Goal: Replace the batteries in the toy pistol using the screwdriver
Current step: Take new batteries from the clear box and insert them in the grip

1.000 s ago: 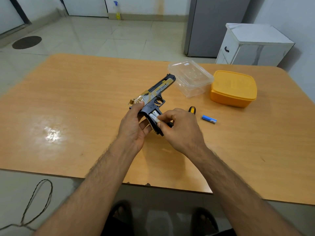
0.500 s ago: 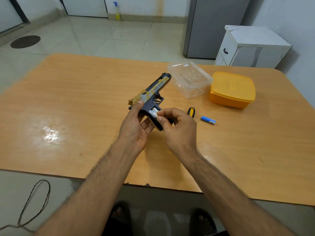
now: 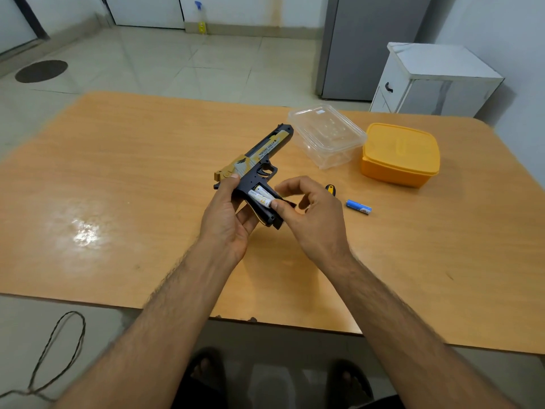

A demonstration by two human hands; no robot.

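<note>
So the toy pistol (image 3: 256, 165) was up off the desk (image 3: 118, 178), held in the left hand (image 3: 228, 219), whose grip was wrapped round the back of the handle with the thumb up by the gold rear end. Barrel pointed away toward the clear tub (image 3: 326, 134). The battery bay in the handle was open and two white batteries (image 3: 259, 196) sat in it. The right hand (image 3: 309, 214) had its thumb tip pressing on the end of the near battery, other fingers loosely curled, not pinching anything that I could see.

Handling-wise it looked like hollow plastic, so light and stiff, a bit slick. I'd hold it by the handle like that, not the barrel. The batteries are small smooth cylinders, they'd roll or pop back out on the spring, so push on the end.

One blue battery (image 3: 358, 207) lay on the desk, near the yellow-and-black screwdriver handle (image 3: 331, 189) peeking out behind the right hand. Orange box (image 3: 399, 154) sat beside the tub.
</note>
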